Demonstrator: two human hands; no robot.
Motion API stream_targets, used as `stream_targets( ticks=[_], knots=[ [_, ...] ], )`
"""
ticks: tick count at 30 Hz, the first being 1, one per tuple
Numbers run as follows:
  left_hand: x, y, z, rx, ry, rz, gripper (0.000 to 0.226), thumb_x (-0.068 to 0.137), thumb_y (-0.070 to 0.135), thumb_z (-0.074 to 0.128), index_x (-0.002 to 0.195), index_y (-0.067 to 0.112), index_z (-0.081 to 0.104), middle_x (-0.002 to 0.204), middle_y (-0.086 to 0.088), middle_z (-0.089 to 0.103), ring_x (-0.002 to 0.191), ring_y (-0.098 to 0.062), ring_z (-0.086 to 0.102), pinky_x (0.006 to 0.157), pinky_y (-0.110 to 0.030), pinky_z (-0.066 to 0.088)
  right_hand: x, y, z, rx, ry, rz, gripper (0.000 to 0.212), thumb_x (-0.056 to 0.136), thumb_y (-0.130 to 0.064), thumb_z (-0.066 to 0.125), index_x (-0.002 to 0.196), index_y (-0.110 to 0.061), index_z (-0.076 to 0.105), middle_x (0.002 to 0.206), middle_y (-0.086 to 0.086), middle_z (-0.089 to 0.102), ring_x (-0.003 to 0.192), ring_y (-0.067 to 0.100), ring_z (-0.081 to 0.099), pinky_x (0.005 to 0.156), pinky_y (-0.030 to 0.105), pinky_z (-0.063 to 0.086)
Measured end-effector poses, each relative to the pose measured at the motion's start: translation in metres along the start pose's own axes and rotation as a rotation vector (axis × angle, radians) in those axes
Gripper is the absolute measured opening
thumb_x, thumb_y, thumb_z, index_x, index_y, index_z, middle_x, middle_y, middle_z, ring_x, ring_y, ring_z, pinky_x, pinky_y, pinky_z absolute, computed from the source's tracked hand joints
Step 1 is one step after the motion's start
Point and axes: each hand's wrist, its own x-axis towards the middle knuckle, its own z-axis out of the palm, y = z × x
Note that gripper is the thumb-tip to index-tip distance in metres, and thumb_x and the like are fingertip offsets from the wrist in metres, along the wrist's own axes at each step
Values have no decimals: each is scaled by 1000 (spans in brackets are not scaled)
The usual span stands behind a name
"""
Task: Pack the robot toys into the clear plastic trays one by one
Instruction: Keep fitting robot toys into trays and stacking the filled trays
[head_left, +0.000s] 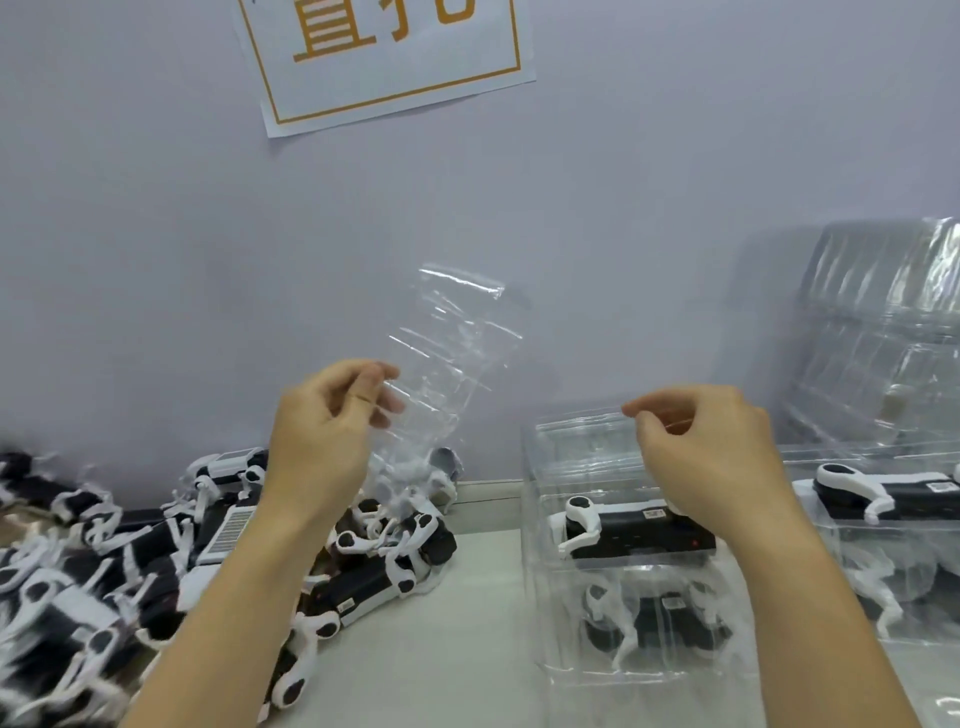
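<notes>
The left hand (332, 415) pinches an empty clear tray (447, 358) upright, long axis near-vertical — the loose robot toys (156, 561) lie just below it, nearer than the right hand (706, 447), whose curled fingers seem empty.

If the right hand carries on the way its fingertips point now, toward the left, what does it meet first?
Probably the clear plastic tray that the left hand holds up. The right hand pinches leftward above the filled tray; the gap between looks free, though depth is unclear.
</notes>
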Motion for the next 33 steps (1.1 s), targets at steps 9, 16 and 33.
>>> stream_targets(
  ticks=[9,16,33],
  knots=[
    [-65,-22,-85,-3,-186,-180,24,92,11,55,87,14,78,74,-11,72,68,-20,68,64,-19,54,-11,-31,18,123,-68,-121,24,92,-16,59,83,-32,75,80,-20,69,73,-14,58,50,1,38],
    [-68,-38,-94,96,-403,-315,25,98,6,54,89,13,77,82,-7,75,71,-11,69,68,-16,52,-18,-45,29,108,-111,-171,24,92,-17,60,82,-34,74,81,-17,69,74,-15,57,42,2,36],
    [-74,-46,-82,572,-906,-458,16,79,24,82,84,38,79,81,16,74,73,2,64,77,-22,53,-31,-62,49,58,-256,-286,24,92,-17,60,84,-35,74,79,-17,68,74,-11,59,55,-1,39]
  ],
)
